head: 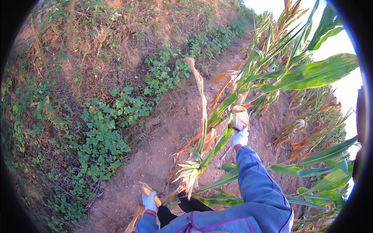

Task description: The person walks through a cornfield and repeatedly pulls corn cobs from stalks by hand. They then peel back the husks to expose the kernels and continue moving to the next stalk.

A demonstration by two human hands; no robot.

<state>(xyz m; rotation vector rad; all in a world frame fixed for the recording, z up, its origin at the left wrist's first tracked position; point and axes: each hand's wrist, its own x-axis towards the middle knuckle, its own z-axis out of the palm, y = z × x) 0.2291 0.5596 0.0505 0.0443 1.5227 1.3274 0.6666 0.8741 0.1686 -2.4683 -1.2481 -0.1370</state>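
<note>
My left hand (pixel 149 202), in a white glove, is closed around a bare yellow corn cob (pixel 146 191) low in the view, with a scrap of dry husk at its far end. My right arm reaches forward, and my right hand (pixel 241 137), also gloved, grips the lower end of an ear of corn (pixel 241 117) in pale dry husk. That ear is still on a leaning corn stalk; the glove hides part of its end. Between my hands, an opened, empty-looking husk (pixel 189 171) hangs from the plant.
More corn plants (pixel 271 49) with green and dried leaves stand along the right. A bare dirt path (pixel 163 142) runs ahead beside them. Leafy green vines (pixel 102 137) and dry grass cover the bank on the left. A long green leaf (pixel 311 72) juts across the upper right.
</note>
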